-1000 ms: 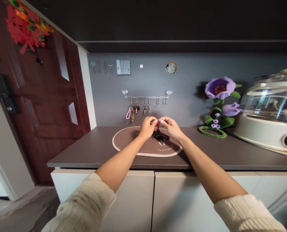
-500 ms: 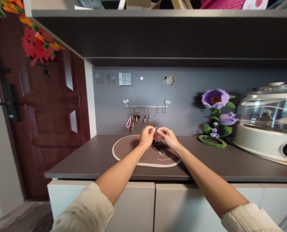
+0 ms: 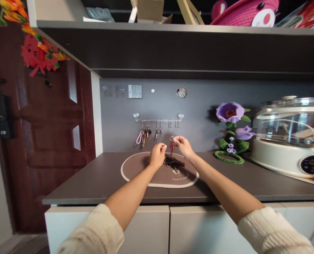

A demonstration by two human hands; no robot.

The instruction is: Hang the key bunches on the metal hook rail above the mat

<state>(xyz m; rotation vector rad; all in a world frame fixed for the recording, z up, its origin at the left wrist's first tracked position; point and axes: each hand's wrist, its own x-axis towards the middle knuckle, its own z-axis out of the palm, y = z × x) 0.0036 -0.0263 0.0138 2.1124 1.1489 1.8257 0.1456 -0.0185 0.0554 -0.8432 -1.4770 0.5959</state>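
My right hand pinches a key ring between thumb and fingers. A red piece and a metal key hang below it, over the mat. To its left, my left hand is apart from the ring, its fingers curled in and closed with nothing visible in them. Beneath both hands, a dark bunch of keys lies on the brown oval mat. On the wall behind, a clear hook rail carries several keys, one with a pink loop; hooks at its right end hold nothing.
A purple flower ornament and a white appliance with a clear top stand on the counter to the right. An overhanging shelf spans above. Left is a dark red door.
My left hand has let go of the key ring and drawn slightly left and down. My right hand keeps hold of the ring. The camera view has tilted up a little.
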